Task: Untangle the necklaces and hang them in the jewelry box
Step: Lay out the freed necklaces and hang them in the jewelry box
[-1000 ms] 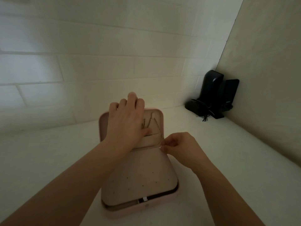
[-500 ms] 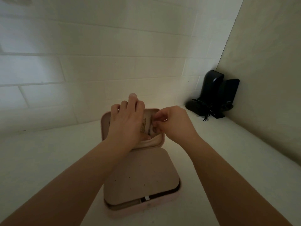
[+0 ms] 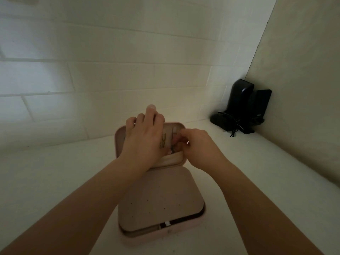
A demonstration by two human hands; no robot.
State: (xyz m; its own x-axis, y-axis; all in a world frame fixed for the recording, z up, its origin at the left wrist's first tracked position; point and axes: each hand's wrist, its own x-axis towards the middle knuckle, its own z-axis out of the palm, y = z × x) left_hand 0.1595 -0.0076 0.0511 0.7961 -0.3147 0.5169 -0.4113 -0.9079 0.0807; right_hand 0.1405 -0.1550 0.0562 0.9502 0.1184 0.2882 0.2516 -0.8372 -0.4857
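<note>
White tiled wall, white counter (image 3: 55, 172). A pink jewelry box (image 3: 160, 199) lies open; no writing is legible. The left hand (image 3: 145, 140) rests flat on its lid, fingers straight. The right hand (image 3: 195, 146) pinches a thin necklace (image 3: 173, 149) inside the lid.

A single head-worn wide-angle camera looks forward and down from above and behind the person's forearms. It sits close over the open pink jewelry box (image 3: 158, 197), centred low in the frame, with the left hand (image 3: 145, 138) and right hand (image 3: 198, 146) just beyond it. The view faces a white tiled wall (image 3: 110, 74); straight lines bow toward the edges. No second view exists.
</note>
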